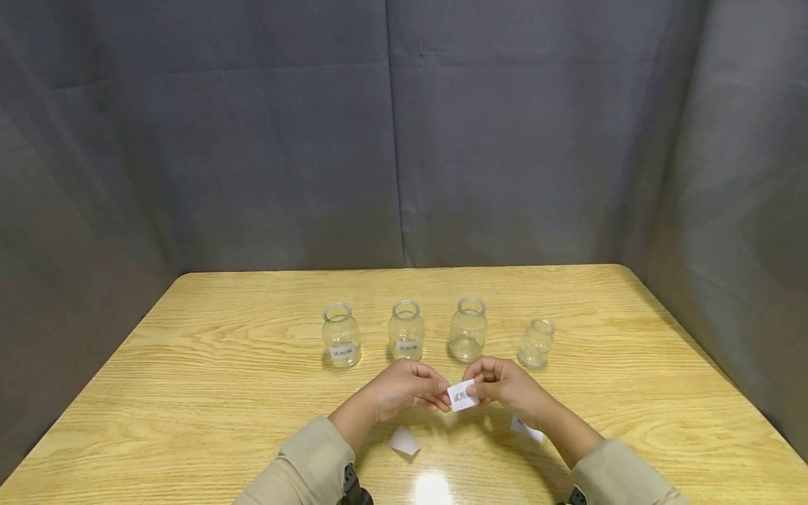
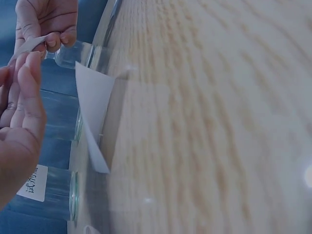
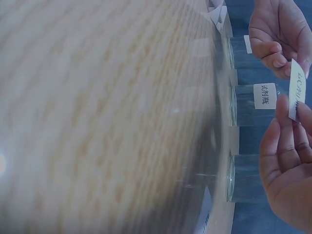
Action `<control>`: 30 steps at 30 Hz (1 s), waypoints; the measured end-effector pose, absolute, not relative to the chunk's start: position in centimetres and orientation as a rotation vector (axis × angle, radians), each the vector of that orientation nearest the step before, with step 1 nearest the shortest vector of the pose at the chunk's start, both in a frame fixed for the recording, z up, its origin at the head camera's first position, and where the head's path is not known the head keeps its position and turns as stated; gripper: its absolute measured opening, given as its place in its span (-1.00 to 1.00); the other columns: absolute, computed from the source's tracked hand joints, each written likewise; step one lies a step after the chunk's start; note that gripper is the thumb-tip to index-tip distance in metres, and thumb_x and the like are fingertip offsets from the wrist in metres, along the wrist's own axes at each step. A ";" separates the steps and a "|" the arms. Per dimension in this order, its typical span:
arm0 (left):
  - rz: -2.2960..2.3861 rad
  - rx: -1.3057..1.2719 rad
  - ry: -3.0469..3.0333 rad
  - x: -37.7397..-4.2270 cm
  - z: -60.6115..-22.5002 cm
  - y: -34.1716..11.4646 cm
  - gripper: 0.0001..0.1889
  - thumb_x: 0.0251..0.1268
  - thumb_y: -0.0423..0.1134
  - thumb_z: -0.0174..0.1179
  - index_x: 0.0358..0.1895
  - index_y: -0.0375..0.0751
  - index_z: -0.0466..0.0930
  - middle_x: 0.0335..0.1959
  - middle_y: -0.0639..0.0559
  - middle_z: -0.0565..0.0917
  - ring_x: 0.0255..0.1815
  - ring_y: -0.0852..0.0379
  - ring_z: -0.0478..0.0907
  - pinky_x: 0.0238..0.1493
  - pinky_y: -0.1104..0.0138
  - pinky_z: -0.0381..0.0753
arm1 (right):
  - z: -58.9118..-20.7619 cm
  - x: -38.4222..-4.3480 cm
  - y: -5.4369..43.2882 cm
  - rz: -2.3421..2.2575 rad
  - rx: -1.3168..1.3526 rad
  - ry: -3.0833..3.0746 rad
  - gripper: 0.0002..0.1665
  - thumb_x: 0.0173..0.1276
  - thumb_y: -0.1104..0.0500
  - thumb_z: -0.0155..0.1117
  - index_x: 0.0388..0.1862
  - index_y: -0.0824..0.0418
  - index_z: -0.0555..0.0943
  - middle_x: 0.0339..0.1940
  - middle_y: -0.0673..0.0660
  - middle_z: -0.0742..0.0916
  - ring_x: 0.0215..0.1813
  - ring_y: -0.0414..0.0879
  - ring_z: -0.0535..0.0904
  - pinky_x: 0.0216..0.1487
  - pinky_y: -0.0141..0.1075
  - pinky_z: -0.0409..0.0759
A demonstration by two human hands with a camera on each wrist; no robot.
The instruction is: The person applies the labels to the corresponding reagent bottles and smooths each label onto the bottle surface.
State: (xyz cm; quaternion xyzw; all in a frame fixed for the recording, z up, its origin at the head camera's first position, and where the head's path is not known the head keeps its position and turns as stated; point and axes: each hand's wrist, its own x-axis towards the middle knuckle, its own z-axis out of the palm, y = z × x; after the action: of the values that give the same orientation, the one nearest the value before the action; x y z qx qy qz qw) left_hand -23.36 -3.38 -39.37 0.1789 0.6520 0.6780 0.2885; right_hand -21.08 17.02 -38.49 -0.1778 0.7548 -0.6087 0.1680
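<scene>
Above the table, both hands meet at a small white label (image 1: 459, 399) with printed black characters. My right hand (image 1: 508, 384) pinches its right part, thumb on the printed face. At the opposite edge, my left hand (image 1: 407, 387) has the label's corner between thumb and fingertips. In the right wrist view the label (image 3: 296, 92) is seen nearly edge-on between the two hands. Behind the hands stand a labelled glass jar (image 1: 339, 331) at left, a second labelled jar (image 1: 406, 328) beside it, and an unlabelled jar (image 1: 468, 324) further right.
A smaller glass jar (image 1: 536, 344) stands at the right end of the row. A curled blank piece of paper (image 1: 404, 440) lies below the left hand, and a printed white label (image 1: 527, 429) lies under the right forearm. A dark curtain (image 1: 284, 168) hangs behind the table.
</scene>
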 end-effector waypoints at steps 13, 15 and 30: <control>1.785 0.495 1.736 -23.4 -39.5 -3.3 -0.82 0.09 -0.43 0.09 -0.35 -0.59 0.49 -0.55 -0.08 0.60 -0.50 0.12 0.57 -0.41 0.36 0.54 | -38.5 -21.0 17.1 -1.733 -0.513 2.127 -0.77 0.14 0.29 0.14 -0.30 0.45 0.41 -0.45 0.10 0.56 -0.31 -0.03 0.50 -0.22 -0.14 0.48; 1.778 0.490 1.738 -23.3 -39.5 -3.3 -0.82 0.09 -0.43 0.09 -0.35 -0.59 0.49 -0.55 -0.09 0.61 -0.50 0.12 0.57 -0.41 0.35 0.54 | -38.6 -21.0 17.2 -1.734 -0.510 2.121 -0.77 0.14 0.29 0.15 -0.30 0.45 0.41 -0.44 0.10 0.56 -0.31 -0.03 0.51 -0.21 -0.14 0.48; 1.765 0.550 1.651 -23.8 -39.9 -3.5 -0.75 0.07 -0.47 0.06 -0.29 -0.72 0.42 -0.55 -0.11 0.61 -0.51 0.14 0.56 -0.38 0.34 0.55 | -38.9 -21.5 17.0 -1.717 -0.516 2.129 -0.77 0.13 0.25 0.18 -0.33 0.42 0.44 -0.47 0.09 0.58 -0.34 -0.04 0.52 -0.26 -0.14 0.50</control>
State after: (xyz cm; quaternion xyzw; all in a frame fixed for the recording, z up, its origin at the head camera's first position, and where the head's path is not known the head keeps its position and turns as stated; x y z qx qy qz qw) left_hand -23.80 -3.48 -39.89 0.2100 0.6297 0.6732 0.3257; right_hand -21.46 17.03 -38.91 -0.1823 0.7527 -0.6070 0.1781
